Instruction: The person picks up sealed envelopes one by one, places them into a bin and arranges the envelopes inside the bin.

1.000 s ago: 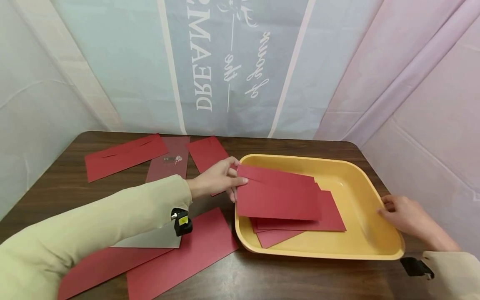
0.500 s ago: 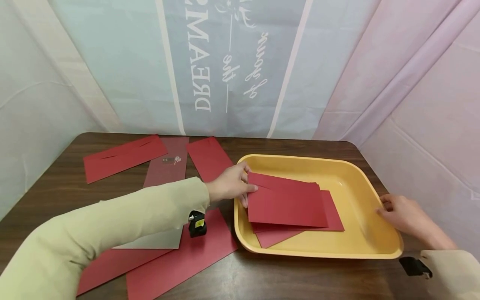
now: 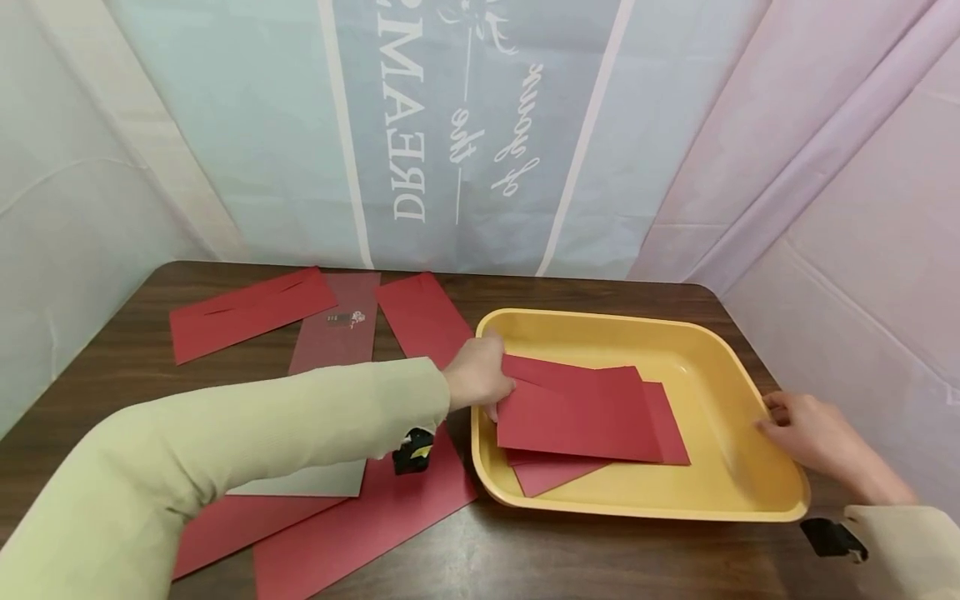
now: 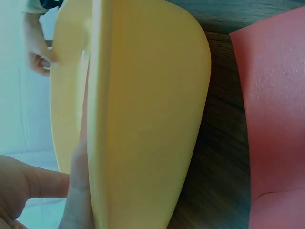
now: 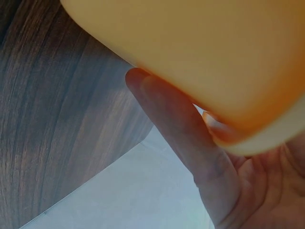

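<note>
Left hand (image 3: 480, 373): fingertips partly hidden in my head view, palm cropped in my left wrist view. Top red envelope (image 3: 577, 412): covers most of those beneath; I cannot count them. Right hand (image 3: 813, 433): some fingertips hidden behind the right edge of the yellow tray (image 3: 712, 442). Maroon envelope (image 3: 333, 346), at the far edge of the table (image 3: 555, 558): print too small for me. Left sleeve (image 3: 300, 421): hides where the pale sheet (image 3: 322, 481) begins.

Soft, even light fills the head view, with a pale sheen on the table (image 3: 480, 554) at lower centre. The left wrist view is bluish, washed out at left; the right wrist view blurs the tray (image 5: 205, 43).
</note>
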Available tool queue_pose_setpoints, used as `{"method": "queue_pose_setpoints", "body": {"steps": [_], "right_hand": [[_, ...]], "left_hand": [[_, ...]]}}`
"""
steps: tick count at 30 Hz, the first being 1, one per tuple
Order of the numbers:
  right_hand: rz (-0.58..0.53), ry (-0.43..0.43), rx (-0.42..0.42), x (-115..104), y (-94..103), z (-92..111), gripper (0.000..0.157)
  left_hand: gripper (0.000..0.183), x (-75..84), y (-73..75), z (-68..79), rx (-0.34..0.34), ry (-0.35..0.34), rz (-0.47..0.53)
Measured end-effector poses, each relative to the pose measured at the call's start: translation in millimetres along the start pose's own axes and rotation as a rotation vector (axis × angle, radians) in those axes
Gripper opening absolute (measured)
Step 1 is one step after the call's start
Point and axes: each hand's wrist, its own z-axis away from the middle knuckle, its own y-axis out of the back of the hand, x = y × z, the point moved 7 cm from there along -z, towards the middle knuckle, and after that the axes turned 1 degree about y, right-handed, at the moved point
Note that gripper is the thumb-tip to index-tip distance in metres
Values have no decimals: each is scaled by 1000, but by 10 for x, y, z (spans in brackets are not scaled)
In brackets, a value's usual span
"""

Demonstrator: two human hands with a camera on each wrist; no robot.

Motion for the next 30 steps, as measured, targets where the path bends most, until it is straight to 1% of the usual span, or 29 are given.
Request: {"method": "queue_pose_setpoints", "body": {"steps": [4,7,12,15,17,21,24,30], "right_hand": [[-4,-2,4,7,-3,11,37],[-3,-1,3,4,-5,13,37],[-2,-6,-5,-1,-7,12,39],[-6,-7,-5,-7,-3,12,40],[-10,-5,-3,-12,4,9,40],[-8,-1,0,-17,9,4,39],[-5,3,2,-22,8,4,38],[-7,5,2,-21,-4,12,39]], "left_hand": [[57,24,-71,-48,-4,57,-100],[62,31,-128,-86,-9,93,-168],[50,33,-182,-122,-2,131,-236],[45,30,-190,-136,6,143,-267],[44,31,-194,-143,6,146,-286],[44,32,-207,-160,-23,150,-301],[47,23,-223,-186,-52,159,-285],[59,17,-267,-213,-67,180,-270]]}}
